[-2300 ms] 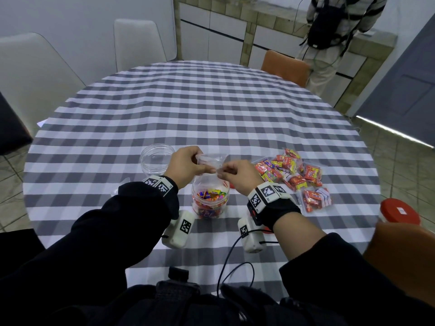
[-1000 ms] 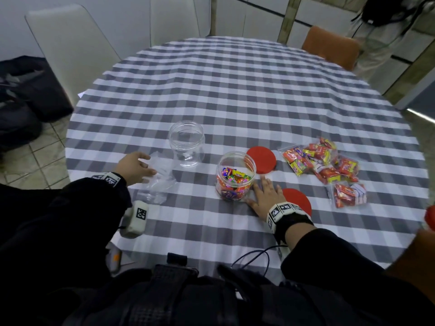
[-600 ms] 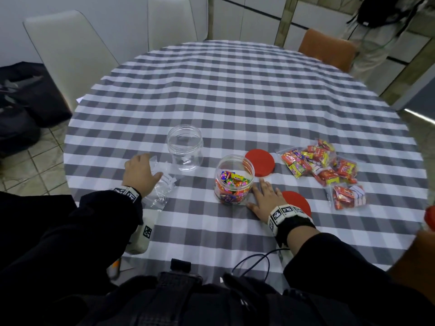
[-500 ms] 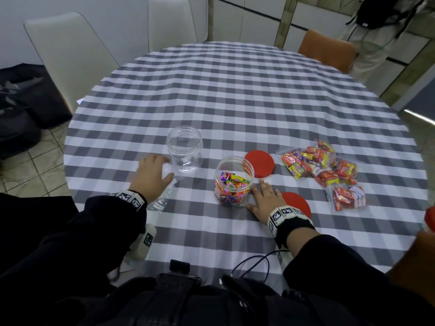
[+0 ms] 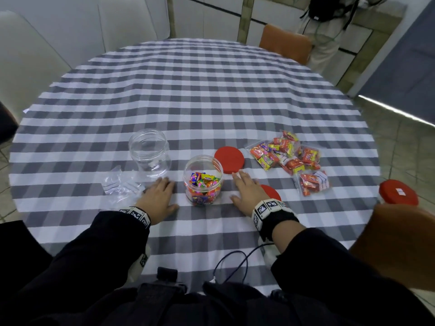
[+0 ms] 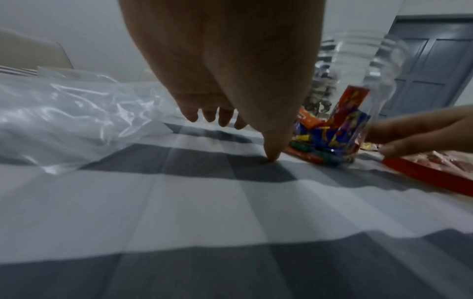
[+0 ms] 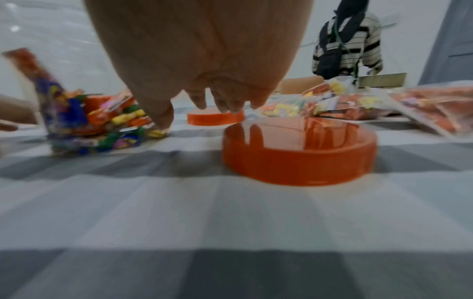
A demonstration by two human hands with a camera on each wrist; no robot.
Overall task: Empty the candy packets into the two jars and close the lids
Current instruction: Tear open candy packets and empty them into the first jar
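A clear jar (image 5: 203, 180) partly filled with bright candies (image 6: 330, 129) stands between my hands. An empty clear jar (image 5: 150, 152) stands further left. My left hand (image 5: 157, 196) lies flat and open on the cloth, just left of the filled jar, beside an empty crumpled plastic packet (image 5: 118, 184) (image 6: 64, 113). My right hand (image 5: 246, 191) lies flat and open right of that jar, partly over one red lid (image 5: 270, 192) (image 7: 299, 151). A second red lid (image 5: 229, 159) (image 7: 215, 119) lies behind the jar. Full candy packets (image 5: 288, 158) (image 7: 358, 105) lie at the right.
The round table (image 5: 211, 90) has a grey and white checked cloth. An orange chair back (image 5: 400, 243) with a red-lidded object (image 5: 398, 192) behind it is at my right. White chairs (image 5: 30, 67) stand at the left. A person (image 5: 327, 27) stands beyond an orange chair (image 5: 284, 44).
My left hand carried the empty packet from above the jar to the left, let go of it and slid back beside the candy jar. My right hand came down flat on the table.
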